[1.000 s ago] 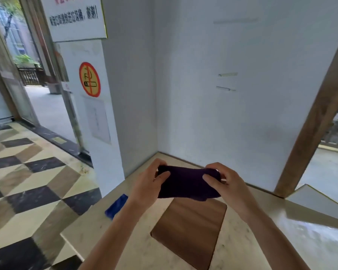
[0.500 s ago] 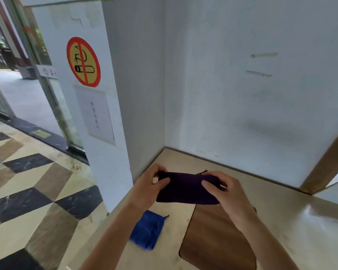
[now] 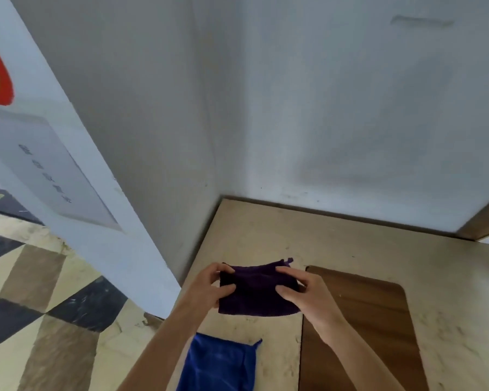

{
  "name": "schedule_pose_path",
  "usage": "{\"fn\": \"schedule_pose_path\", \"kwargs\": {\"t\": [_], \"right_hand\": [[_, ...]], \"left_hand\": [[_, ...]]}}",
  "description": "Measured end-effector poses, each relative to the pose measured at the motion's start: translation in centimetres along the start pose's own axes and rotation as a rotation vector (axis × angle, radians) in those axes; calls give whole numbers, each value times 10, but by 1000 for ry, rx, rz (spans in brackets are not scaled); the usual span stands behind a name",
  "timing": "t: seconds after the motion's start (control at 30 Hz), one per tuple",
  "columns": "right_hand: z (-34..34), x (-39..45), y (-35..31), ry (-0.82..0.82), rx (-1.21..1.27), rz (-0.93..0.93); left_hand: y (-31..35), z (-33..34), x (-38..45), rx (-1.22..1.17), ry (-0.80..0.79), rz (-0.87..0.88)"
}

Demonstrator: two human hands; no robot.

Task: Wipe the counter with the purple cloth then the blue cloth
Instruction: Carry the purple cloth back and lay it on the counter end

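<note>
A folded dark purple cloth (image 3: pixel 256 292) is held just above the beige stone counter (image 3: pixel 266 235), near its back left corner. My left hand (image 3: pixel 209 289) pinches the cloth's left edge and my right hand (image 3: pixel 302 292) grips its right edge. The blue cloth (image 3: pixel 220 365) lies flat on the counter nearer to me, below my left forearm, partly cut off by the frame's bottom edge.
A brown wooden panel (image 3: pixel 359 320) is set into the counter on the right, under my right forearm. White walls (image 3: pixel 350 122) close the counter at the back and left. The counter's left edge drops to a patterned tile floor (image 3: pixel 40 306).
The view has tilted down and closer to the counter, so more of the blue cloth shows. Both hands still hold the purple cloth, now lower over the counter.
</note>
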State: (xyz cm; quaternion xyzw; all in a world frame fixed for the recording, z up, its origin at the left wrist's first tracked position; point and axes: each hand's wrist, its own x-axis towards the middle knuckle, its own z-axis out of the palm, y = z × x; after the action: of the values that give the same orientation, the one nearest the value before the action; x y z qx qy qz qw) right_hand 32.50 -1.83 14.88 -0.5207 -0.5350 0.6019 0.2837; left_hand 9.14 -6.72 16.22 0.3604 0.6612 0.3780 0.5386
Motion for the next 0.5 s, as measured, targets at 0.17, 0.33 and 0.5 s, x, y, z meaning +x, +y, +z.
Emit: {"fn": "schedule_pose_path", "kwargs": {"t": [0.17,0.33,0.5], "right_hand": [[20,59,32,38,-38,62],[44,117,71,149,-39,35],[76,122,123,223,-304,120]], "left_hand": [[-25,-7,77,-48,-66,-68],[-64,-12,152,-100,-41,-46],[-116,-23,163,419,123,15]]}}
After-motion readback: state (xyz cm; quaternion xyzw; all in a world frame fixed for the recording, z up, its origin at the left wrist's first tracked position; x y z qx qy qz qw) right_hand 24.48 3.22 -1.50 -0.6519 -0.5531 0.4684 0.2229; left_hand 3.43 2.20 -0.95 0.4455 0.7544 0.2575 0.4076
